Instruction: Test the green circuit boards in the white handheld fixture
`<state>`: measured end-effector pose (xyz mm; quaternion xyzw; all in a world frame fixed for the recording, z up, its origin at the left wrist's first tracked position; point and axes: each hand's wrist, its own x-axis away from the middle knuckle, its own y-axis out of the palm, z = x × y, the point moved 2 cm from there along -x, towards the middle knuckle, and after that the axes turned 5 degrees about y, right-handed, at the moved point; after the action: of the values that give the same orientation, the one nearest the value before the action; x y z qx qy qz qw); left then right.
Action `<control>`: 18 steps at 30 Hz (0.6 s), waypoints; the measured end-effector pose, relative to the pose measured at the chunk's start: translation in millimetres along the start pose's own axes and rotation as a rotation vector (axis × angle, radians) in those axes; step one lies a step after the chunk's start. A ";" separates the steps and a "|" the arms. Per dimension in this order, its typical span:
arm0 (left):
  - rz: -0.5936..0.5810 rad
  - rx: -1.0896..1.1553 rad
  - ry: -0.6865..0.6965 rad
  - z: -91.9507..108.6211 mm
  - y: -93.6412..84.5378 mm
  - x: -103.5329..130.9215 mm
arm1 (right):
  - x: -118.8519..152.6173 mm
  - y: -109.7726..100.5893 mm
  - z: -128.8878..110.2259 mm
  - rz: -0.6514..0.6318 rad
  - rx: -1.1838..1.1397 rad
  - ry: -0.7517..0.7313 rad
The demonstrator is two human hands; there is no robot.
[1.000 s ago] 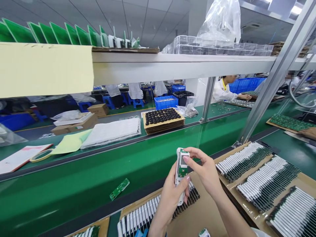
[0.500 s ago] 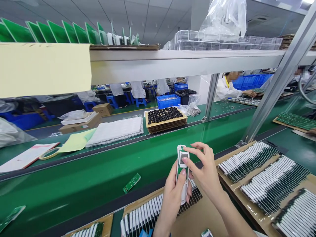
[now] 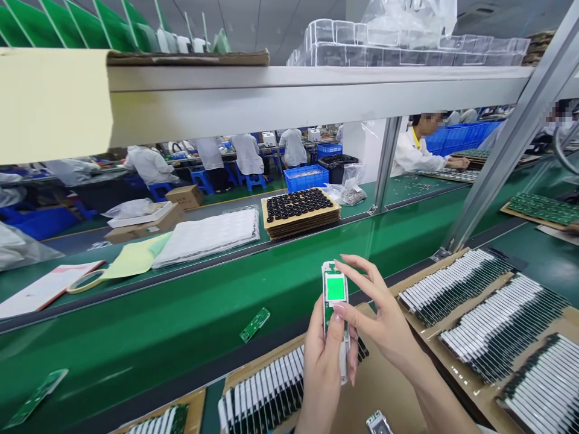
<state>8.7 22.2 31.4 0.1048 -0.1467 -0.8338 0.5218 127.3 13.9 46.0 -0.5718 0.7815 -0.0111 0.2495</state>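
Note:
A slim white handheld device (image 3: 344, 360), its casing open over a green circuit board, stands upright in my left hand (image 3: 322, 352). That hand is closed round the lower half, thumb on the front and fingertips showing at the right side. The small screen (image 3: 335, 289) glows plain green. My right hand (image 3: 384, 310) has its fingers spread; the index fingertip is at the device's top edge and the thumb touches just below the screen. Under the hands, a small board with a screen (image 3: 378, 423) lies on brown cardboard, partly cut off by the frame.
Rows of white-and-dark units (image 3: 265, 380) stand on cardboard, with more rows (image 3: 502, 325) at right. Loose green boards (image 3: 255, 325) lie on the green belt (image 3: 181, 337). Beyond are black round parts (image 3: 301, 205) on stacked cardboard. A metal post (image 3: 511, 126) and overhead shelf (image 3: 316, 99) frame the bench.
The screen has turned from grey to bright green. My right thumb has moved down from the screen to below it. The loose boards have shifted rightward, and the view has tilted slightly downward.

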 end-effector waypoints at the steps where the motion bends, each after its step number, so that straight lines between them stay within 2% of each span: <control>1: 0.002 0.001 -0.003 0.6 0.4 0.3 | -0.1 -0.1 -0.2 -0.003 -0.005 -0.004; 10: 0.033 0.010 -0.007 -0.7 0.4 0.3 | 1.2 0.5 0.5 -0.010 -0.039 0.014; 18: 0.026 -0.024 -0.024 5.7 3.3 3.0 | 2.6 -0.4 -0.5 -0.009 -0.041 0.009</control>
<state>8.2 18.9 37.8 0.0864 -0.1441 -0.8299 0.5320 126.9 11.3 45.6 -0.5803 0.7800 0.0012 0.2343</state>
